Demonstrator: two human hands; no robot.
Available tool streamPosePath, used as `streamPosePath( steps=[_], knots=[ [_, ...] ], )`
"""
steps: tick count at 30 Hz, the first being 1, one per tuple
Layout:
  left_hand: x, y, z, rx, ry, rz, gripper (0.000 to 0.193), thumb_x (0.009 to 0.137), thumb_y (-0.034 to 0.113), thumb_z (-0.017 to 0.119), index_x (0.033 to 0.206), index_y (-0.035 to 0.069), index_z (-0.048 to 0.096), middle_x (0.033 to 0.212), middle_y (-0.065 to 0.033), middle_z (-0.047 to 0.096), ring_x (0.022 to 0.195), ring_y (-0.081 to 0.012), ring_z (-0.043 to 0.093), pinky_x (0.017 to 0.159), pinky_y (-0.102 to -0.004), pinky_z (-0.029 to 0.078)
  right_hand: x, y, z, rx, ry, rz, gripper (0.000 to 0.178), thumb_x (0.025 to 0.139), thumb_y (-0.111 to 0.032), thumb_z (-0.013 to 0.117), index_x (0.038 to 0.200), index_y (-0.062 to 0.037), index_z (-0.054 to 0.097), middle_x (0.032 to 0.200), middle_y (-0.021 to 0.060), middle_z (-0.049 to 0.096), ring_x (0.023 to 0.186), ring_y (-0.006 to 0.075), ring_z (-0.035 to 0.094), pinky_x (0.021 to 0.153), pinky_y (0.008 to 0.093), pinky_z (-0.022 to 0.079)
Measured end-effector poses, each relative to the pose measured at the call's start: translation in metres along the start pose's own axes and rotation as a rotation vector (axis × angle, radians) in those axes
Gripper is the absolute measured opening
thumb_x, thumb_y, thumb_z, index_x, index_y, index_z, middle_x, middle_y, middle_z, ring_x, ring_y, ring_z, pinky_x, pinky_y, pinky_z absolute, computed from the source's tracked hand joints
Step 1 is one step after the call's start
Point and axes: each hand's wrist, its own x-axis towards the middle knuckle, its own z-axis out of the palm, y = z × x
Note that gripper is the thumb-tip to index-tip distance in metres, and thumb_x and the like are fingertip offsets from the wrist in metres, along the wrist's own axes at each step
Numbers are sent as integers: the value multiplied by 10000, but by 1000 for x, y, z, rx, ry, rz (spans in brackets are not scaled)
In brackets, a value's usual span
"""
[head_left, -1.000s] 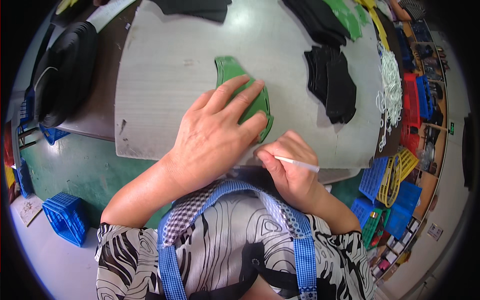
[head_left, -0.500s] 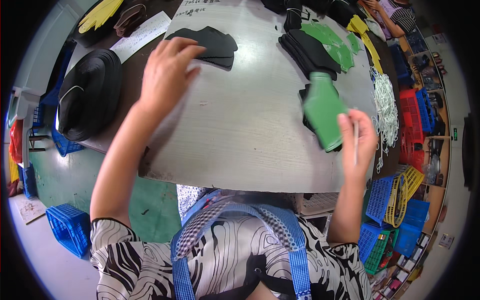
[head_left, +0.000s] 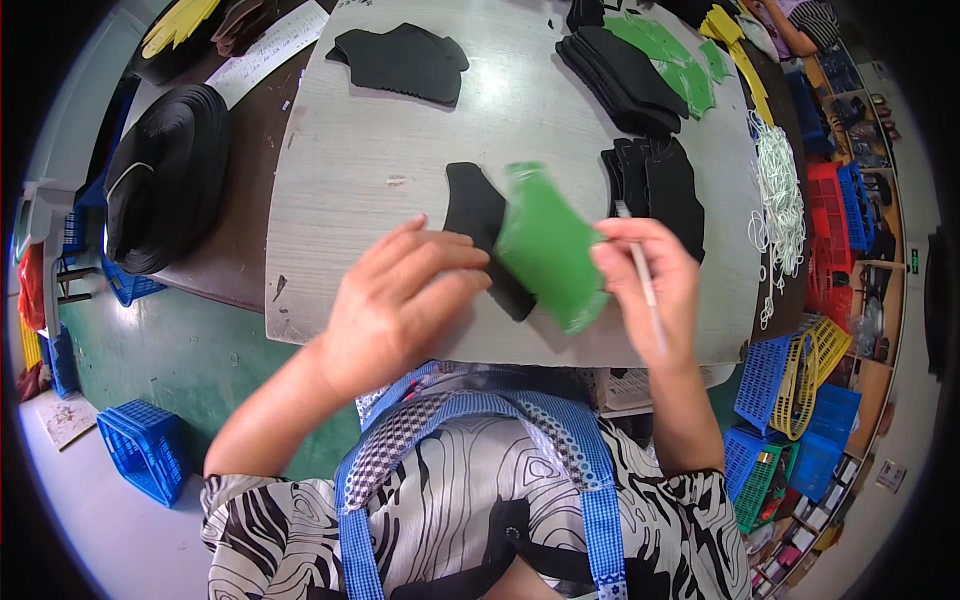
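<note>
While the left hand [head_left: 400,300] lies with fingers spread over the near end of one black cut piece [head_left: 482,232], its grip is loose and flat, pressing that piece against the pale surface [head_left: 350,150] rather than closing round it. Just to its right, the right hand [head_left: 650,280] pinches the edge of one green template [head_left: 545,250] between thumb and fingers, and the same grip also carries one thin white marking pen [head_left: 645,290], which runs down along the palm. The green template overlaps the right side of the black piece, tilted up off the surface.

Beyond the right hand lies a small stack of black pieces [head_left: 655,185]; how many it holds cannot be told. Further out from both hands sit two more black stacks, one up and to the left [head_left: 400,60] and one up and to the right [head_left: 620,75], the latter with green sheets [head_left: 670,60] laid on it. One bundle of white cord [head_left: 780,200] lies right of the right hand, and one black coil [head_left: 165,175] lies far left of the left hand.
</note>
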Motion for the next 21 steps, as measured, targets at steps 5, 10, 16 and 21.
streamPosePath(
  steps=[5, 10, 16, 21],
  knots=[
    [11, 38, 26, -194, 83, -140, 447, 838, 232, 814, 1229, 42, 710, 1345, -171, 635, 1290, -360, 619, 1110, -491, 504, 12, 13, 41, -157, -14, -89, 184, 951, -100, 779, 1107, -21, 721, 859, 90, 742, 709, 125, 692, 635, 279, 539],
    [5, 38, 33, -108, 44, -194, 487, 839, 265, 812, 1274, 73, 705, 1405, -174, 590, 1346, -366, 571, 1104, -477, 509, 18, 11, 41, -477, -25, -379, 248, 948, -158, 777, 1132, -28, 672, 885, 117, 690, 733, 230, 688, 665, 340, 541],
    [7, 39, 37, -107, 60, -213, 439, 848, 252, 803, 1259, 119, 725, 1410, -167, 590, 1350, -354, 570, 1110, -480, 508, 31, -6, 32, 40, -18, -101, 329, 1065, -268, 668, 1247, 1, 612, 942, 46, 616, 799, 127, 579, 747, 277, 515],
    [7, 38, 39, -103, 71, -219, 418, 841, 252, 806, 1230, 116, 736, 1406, -159, 592, 1340, -350, 578, 1110, -479, 509, 53, -14, 37, -32, -202, -199, 334, 1098, -300, 605, 1097, 22, 693, 921, 54, 701, 876, 99, 647, 764, 246, 523]
  ],
)
